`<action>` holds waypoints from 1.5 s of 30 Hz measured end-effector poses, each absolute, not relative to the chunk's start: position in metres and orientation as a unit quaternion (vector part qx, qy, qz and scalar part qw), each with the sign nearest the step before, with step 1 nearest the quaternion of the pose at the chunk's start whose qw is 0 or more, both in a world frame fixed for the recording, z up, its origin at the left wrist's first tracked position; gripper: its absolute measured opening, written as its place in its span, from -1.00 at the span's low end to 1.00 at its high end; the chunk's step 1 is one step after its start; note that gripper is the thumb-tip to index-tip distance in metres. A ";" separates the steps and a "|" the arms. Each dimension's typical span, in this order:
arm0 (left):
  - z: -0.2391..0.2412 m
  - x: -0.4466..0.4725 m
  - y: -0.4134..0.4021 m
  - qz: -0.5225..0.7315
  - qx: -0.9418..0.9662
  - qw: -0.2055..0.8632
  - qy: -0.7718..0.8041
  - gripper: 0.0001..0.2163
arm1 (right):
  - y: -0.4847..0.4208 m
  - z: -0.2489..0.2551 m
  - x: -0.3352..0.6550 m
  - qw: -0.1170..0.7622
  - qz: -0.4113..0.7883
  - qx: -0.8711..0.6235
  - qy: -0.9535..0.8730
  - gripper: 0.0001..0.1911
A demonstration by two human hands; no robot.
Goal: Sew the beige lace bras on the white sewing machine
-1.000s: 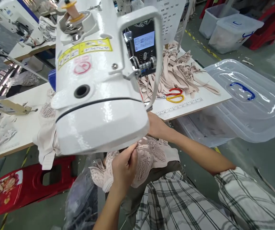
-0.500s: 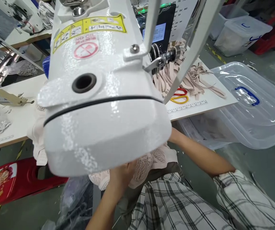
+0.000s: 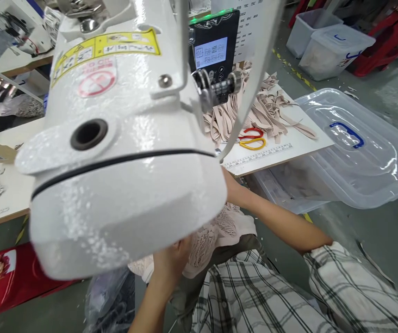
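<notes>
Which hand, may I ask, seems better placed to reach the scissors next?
Probably the right hand, nearer the scissors, though partly hidden by the sewing machine head; the left hand is farther, at the lace garment.

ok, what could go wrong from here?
The sewing machine head partly hides the left hand and right hand, so finger placement could be misjudged. The lace garment, also partly hidden, could bunch unnoticed. The scissors lie beside the beige strips, which may snag if pulled.
</notes>
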State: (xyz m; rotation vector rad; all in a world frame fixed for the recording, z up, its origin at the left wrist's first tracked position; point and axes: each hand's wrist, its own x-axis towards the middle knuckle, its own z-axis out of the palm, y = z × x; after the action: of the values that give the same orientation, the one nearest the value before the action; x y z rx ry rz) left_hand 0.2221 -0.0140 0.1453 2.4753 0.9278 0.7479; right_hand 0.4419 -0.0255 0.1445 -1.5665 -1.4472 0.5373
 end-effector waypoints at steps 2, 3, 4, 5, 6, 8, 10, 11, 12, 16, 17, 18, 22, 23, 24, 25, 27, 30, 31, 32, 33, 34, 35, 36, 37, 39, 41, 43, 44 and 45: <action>0.147 0.221 -0.014 0.278 0.886 0.164 0.332 -0.73 | -0.024 0.141 0.441 0.450 0.201 -0.642 -0.588 -0.98; 0.147 0.221 -0.014 0.282 0.886 0.157 0.334 -0.73 | -0.024 0.140 0.440 0.448 0.193 -0.644 -0.589 -0.98; 0.148 0.220 -0.015 0.285 0.885 0.155 0.335 -0.74 | -0.024 0.140 0.440 0.449 0.187 -0.644 -0.590 -0.98; 0.148 0.219 -0.015 0.286 0.883 0.158 0.337 -0.74 | -0.024 0.140 0.439 0.452 0.185 -0.643 -0.590 -0.97; 0.148 0.218 -0.015 0.287 0.880 0.163 0.341 -0.75 | -0.024 0.140 0.439 0.458 0.184 -0.640 -0.588 -0.97; 0.148 0.216 -0.016 0.296 0.872 0.167 0.353 -0.76 | -0.025 0.142 0.437 0.475 0.186 -0.630 -0.586 -0.94; 0.148 0.214 -0.016 0.304 0.864 0.166 0.365 -0.77 | -0.026 0.144 0.436 0.483 0.183 -0.624 -0.586 -0.91; 0.147 0.213 -0.016 0.307 0.861 0.166 0.370 -0.78 | -0.026 0.144 0.436 0.483 0.180 -0.625 -0.586 -0.90; 0.147 0.213 -0.016 0.307 0.860 0.167 0.372 -0.78 | -0.026 0.144 0.436 0.480 0.177 -0.627 -0.587 -0.90; 0.148 0.217 -0.015 0.301 0.860 0.172 0.375 -0.78 | -0.026 0.140 0.436 0.479 0.173 -0.627 -0.590 -0.89; 0.148 0.218 -0.015 0.299 0.861 0.173 0.374 -0.77 | -0.026 0.139 0.437 0.481 0.172 -0.625 -0.590 -0.90; 0.149 0.219 -0.015 0.297 0.861 0.174 0.373 -0.77 | -0.026 0.138 0.437 0.484 0.173 -0.624 -0.589 -0.90; 0.149 0.223 -0.016 0.294 0.865 0.174 0.368 -0.77 | -0.026 0.138 0.439 0.478 0.175 -0.627 -0.590 -0.92; 0.150 0.224 -0.016 0.291 0.866 0.173 0.367 -0.77 | -0.026 0.139 0.439 0.473 0.175 -0.630 -0.590 -0.93; 0.150 0.224 -0.016 0.288 0.868 0.172 0.367 -0.77 | -0.026 0.139 0.439 0.468 0.174 -0.634 -0.591 -0.94; 0.151 0.225 -0.016 0.285 0.869 0.172 0.366 -0.77 | -0.026 0.139 0.439 0.463 0.174 -0.636 -0.592 -0.95; 0.152 0.226 -0.016 0.281 0.871 0.171 0.364 -0.76 | -0.026 0.140 0.440 0.456 0.174 -0.640 -0.593 -0.96; 0.153 0.228 -0.016 0.277 0.872 0.175 0.364 -0.75 | -0.027 0.141 0.441 0.454 0.173 -0.638 -0.598 -0.95; 0.153 0.228 -0.016 0.276 0.872 0.177 0.365 -0.75 | -0.027 0.141 0.441 0.457 0.174 -0.636 -0.598 -0.96; 0.153 0.228 -0.016 0.274 0.871 0.180 0.366 -0.75 | -0.027 0.142 0.441 0.461 0.176 -0.633 -0.596 -0.96; 0.153 0.228 -0.016 0.273 0.870 0.182 0.368 -0.75 | -0.028 0.143 0.441 0.467 0.179 -0.631 -0.593 -0.96; 0.152 0.227 -0.017 0.271 0.868 0.186 0.373 -0.75 | -0.028 0.144 0.441 0.472 0.184 -0.630 -0.589 -0.95; 0.150 0.227 -0.018 0.271 0.863 0.189 0.382 -0.75 | -0.029 0.144 0.441 0.478 0.190 -0.628 -0.584 -0.93; 0.149 0.225 -0.018 0.275 0.855 0.197 0.393 -0.75 | -0.030 0.145 0.441 0.483 0.197 -0.626 -0.579 -0.92; 0.147 0.224 -0.019 0.280 0.844 0.210 0.406 -0.75 | -0.031 0.146 0.441 0.488 0.204 -0.623 -0.576 -0.92; 0.144 0.223 -0.019 0.289 0.813 0.253 0.437 -0.74 | -0.032 0.146 0.439 0.501 0.215 -0.614 -0.571 -0.92; 0.144 0.223 -0.016 0.275 0.782 0.308 0.466 -0.71 | -0.032 0.146 0.437 0.517 0.215 -0.610 -0.561 -0.91; 0.147 0.225 -0.011 0.236 0.757 0.376 0.479 -0.65 | -0.032 0.146 0.434 0.532 0.216 -0.608 -0.549 -0.91; 0.149 0.227 -0.010 0.207 0.744 0.424 0.473 -0.62 | -0.033 0.147 0.434 0.538 0.219 -0.606 -0.543 -0.92; 0.150 0.228 -0.010 0.171 0.724 0.486 0.459 -0.59 | -0.035 0.149 0.433 0.545 0.224 -0.604 -0.537 -0.93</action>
State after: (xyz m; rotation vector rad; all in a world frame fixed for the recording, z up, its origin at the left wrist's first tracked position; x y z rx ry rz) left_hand 0.2280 -0.0098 0.1505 1.7617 1.1173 0.4149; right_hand 0.4335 -0.0348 0.1490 -1.4322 -1.2750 0.5317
